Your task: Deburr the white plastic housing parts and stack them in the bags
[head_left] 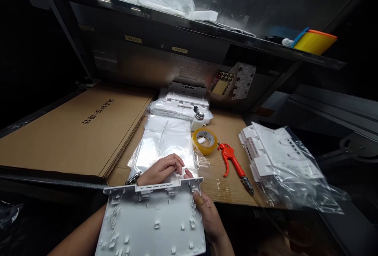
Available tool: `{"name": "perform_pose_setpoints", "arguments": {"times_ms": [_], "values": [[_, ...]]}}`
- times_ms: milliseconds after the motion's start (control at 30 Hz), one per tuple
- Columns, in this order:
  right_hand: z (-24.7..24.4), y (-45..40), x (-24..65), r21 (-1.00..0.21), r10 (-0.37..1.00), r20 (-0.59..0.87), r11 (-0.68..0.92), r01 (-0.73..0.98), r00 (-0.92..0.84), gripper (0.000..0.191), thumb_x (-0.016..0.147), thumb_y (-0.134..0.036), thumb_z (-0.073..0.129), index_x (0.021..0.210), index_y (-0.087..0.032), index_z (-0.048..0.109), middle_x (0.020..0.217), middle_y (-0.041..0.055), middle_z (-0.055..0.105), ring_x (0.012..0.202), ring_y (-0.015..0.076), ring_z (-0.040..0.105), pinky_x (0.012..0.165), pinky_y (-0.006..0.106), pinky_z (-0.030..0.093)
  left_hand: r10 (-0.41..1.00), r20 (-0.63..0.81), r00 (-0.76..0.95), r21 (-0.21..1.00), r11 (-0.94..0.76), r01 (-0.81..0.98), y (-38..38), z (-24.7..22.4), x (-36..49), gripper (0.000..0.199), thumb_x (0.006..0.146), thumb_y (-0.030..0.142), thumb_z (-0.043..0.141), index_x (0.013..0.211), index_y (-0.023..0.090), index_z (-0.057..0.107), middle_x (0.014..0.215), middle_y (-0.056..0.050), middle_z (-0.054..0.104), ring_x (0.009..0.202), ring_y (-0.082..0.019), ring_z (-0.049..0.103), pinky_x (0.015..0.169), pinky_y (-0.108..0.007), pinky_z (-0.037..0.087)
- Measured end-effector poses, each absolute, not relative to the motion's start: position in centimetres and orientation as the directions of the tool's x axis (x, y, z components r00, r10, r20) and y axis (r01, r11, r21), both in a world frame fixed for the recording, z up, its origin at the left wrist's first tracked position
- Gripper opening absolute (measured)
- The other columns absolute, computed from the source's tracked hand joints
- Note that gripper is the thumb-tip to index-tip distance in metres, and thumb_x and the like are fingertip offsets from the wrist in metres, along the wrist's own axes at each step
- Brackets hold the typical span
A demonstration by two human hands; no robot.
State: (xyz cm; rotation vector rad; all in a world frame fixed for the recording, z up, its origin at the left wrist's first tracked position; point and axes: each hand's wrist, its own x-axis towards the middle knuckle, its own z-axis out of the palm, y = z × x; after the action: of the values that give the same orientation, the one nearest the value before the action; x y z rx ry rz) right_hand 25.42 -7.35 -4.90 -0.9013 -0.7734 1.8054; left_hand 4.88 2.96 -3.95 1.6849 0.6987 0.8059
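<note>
Through the head camera I saw my right grip (pixel 209 213) clasping the right edge of a white plastic panel (pixel 147 224), which extended leftward from it. My left grip (pixel 161 170) was past the panel's far edge, with clear bags (pixel 168 138) just beyond, its fingers loosely bent; I couldn't tell whether they pinched anything. A red air gun (pixel 233 161) lay beyond and right of the right grip.

Holding a white panel (pixel 159 212) by its right side with the right grip (pixel 209 213), with the left grip (pixel 161 170) loosely curled near clear bags (pixel 168 140).
</note>
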Motion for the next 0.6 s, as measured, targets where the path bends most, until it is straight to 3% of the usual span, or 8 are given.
{"name": "perform_pose_setpoints", "arguments": {"times_ms": [100,233,400,600], "values": [[-4.7,-7.6,25.6,-0.800,0.926,-0.262,-0.366,-0.475,-0.272,0.060,0.083,-0.059,0.075,0.132,-0.025,0.070,0.135,0.0134,0.069,0.127,0.0332,0.062,0.112,0.050,0.042,0.775,0.172,0.608,0.967,-0.249,0.044,2.5,-4.1,4.9,0.018,0.082,0.015,0.055,0.099,0.023,0.058,0.105,-0.005,0.059,0.099,-0.024,0.058,0.089,-0.039,0.048],[-4.4,-8.0,25.9,-0.792,0.916,-0.290,-0.393,-0.467,-0.279,0.064,0.079,-0.060,0.078,0.132,-0.024,0.070,0.135,0.0143,0.069,0.130,0.0342,0.059,0.110,0.050,0.044,0.809,0.170,0.562,0.955,-0.275,0.108,1.9,-4.4,5.3,0.040,0.072,0.018,0.077,0.101,0.024,0.050,0.101,-0.002,0.055,0.091,-0.022,0.056,0.082,-0.036,0.049],[-4.5,-8.3,26.2,-0.811,0.915,-0.307,-0.396,-0.432,-0.262,0.058,0.081,-0.059,0.076,0.129,-0.025,0.072,0.134,0.0134,0.069,0.130,0.0350,0.059,0.110,0.051,0.045,0.840,0.146,0.522,0.972,-0.221,0.084,1.8,-4.7,5.6,0.021,0.094,0.032,0.064,0.105,0.025,0.047,0.095,-0.002,0.064,0.089,-0.020,0.065,0.083,-0.037,0.052],[-5.2,-8.4,26.2,-0.820,0.917,-0.317,-0.393,-0.415,-0.242,0.055,0.081,-0.059,0.076,0.125,-0.026,0.075,0.137,0.0123,0.068,0.131,0.0360,0.058,0.111,0.052,0.044,0.849,0.115,0.516,0.991,-0.136,0.002,2.0,-4.8,5.3,0.016,0.101,0.037,0.056,0.104,0.024,0.048,0.095,-0.004,0.074,0.096,-0.022,0.073,0.086,-0.038,0.055]]}}
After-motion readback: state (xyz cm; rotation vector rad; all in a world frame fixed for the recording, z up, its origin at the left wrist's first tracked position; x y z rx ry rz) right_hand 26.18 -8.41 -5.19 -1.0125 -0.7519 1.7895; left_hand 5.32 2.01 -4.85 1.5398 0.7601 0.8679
